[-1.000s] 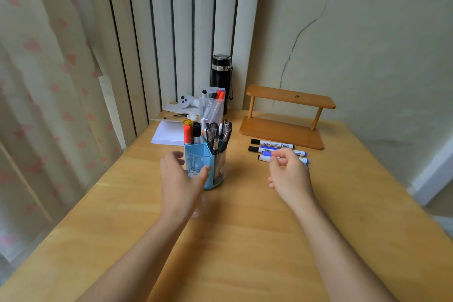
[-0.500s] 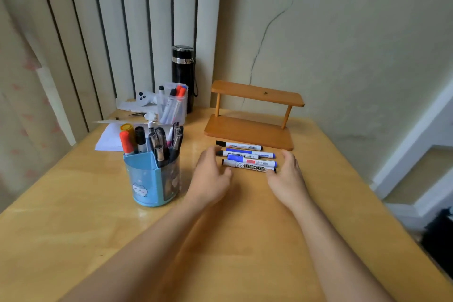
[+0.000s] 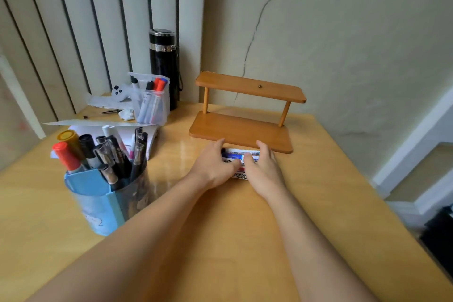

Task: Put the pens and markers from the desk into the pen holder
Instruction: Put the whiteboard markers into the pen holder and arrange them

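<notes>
Your left hand (image 3: 215,167) and right hand (image 3: 263,169) sit at either end of the markers (image 3: 239,155), which lie bunched on the table (image 3: 220,240) just in front of the shelf (image 3: 241,130); fingers (image 3: 219,144) of both hands curl over the far side, thumbs on the near side, closed round the bundle, likely so you take all at once, not singly; markers look flat on the table, not yet lifted; holder (image 3: 98,193) stands well to your left, crowded with pens (image 3: 115,154), so expect a tight fit; next job looks like lift and carry left
</notes>
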